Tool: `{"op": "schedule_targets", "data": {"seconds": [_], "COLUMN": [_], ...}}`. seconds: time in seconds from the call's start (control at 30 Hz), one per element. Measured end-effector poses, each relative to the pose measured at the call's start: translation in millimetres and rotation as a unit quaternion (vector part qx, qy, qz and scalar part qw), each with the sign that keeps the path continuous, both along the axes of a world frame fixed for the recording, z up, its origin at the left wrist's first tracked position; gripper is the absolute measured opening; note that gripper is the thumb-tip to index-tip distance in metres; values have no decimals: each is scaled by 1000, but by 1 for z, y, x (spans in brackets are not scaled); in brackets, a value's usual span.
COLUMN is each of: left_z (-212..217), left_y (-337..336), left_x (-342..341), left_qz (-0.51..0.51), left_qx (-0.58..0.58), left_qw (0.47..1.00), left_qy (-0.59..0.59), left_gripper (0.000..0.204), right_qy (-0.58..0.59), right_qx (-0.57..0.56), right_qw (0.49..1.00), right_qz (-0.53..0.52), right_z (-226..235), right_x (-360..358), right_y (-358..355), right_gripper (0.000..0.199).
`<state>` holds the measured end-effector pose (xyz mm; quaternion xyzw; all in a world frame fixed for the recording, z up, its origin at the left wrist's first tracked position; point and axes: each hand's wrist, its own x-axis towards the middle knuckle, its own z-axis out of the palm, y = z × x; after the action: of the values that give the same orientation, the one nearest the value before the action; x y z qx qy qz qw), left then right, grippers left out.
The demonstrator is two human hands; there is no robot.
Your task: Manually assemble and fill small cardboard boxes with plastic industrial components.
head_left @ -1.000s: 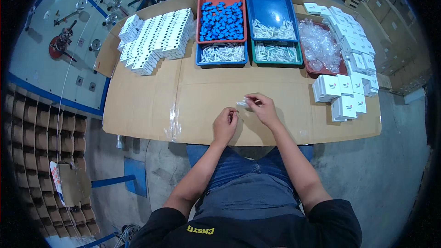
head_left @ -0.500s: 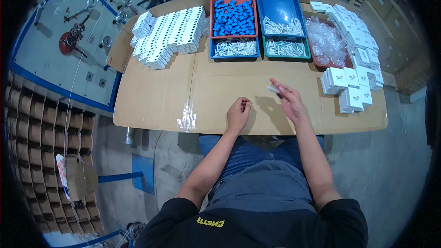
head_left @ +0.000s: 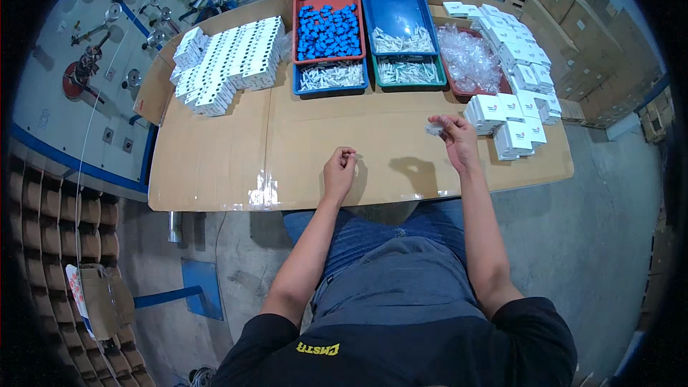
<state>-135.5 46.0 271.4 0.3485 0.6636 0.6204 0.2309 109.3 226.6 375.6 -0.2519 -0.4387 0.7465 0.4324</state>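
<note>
My right hand (head_left: pixel 459 145) is raised over the right part of the cardboard-covered table, just left of the nearest white boxes (head_left: pixel 513 137). Between its thumb and fingers is a small, clear-whitish plastic piece (head_left: pixel 433 129); its exact kind is too small to tell. My left hand (head_left: pixel 339 175) hovers above the table's front middle with fingers curled together. Whether something sits inside those fingers is hidden. Beyond the hands, a red tray (head_left: pixel 297 0) holds many blue plastic pieces (head_left: pixel 330 32). Below and beside it are trays of slim white pieces (head_left: pixel 405 72).
Rows of white boxes (head_left: pixel 236 57) stand at the table's left. A red tray of clear plastic wrapping (head_left: pixel 469 57) lies right of the blue tray (head_left: pixel 393 8), with stacked white boxes (head_left: pixel 527 50) farther right. A metal-fitted panel (head_left: pixel 64 115) stands left of the table.
My right hand has moved right toward the near white boxes, carrying the clear piece. My left hand stays curled at the front. The whole view has shifted, so the table appears farther left.
</note>
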Motion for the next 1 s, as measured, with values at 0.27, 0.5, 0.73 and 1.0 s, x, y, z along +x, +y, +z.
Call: {"op": "schedule_targets", "data": {"seconds": [0.27, 0.5, 0.73, 1.0], "left_z": [18, 20, 27, 27], "left_y": [2, -1, 1, -1], "left_x": [10, 20, 21, 19], "left_qz": [20, 45, 66, 69], "left_qx": [-75, -139, -126, -146], "left_qw": [996, 984, 986, 979], "left_qy": [32, 103, 89, 120], "left_gripper": [11, 12, 11, 10], "right_qy": [-61, -324, -551, -636], "right_qx": [-29, -51, 138, 407], "right_qw": [998, 942, 808, 639], "right_qz": [14, 69, 156, 150], "right_z": [13, 14, -18, -3], "right_x": [-34, -88, -129, -167], "right_y": [66, 165, 261, 269], "right_gripper": [28, 44, 25, 13]}}
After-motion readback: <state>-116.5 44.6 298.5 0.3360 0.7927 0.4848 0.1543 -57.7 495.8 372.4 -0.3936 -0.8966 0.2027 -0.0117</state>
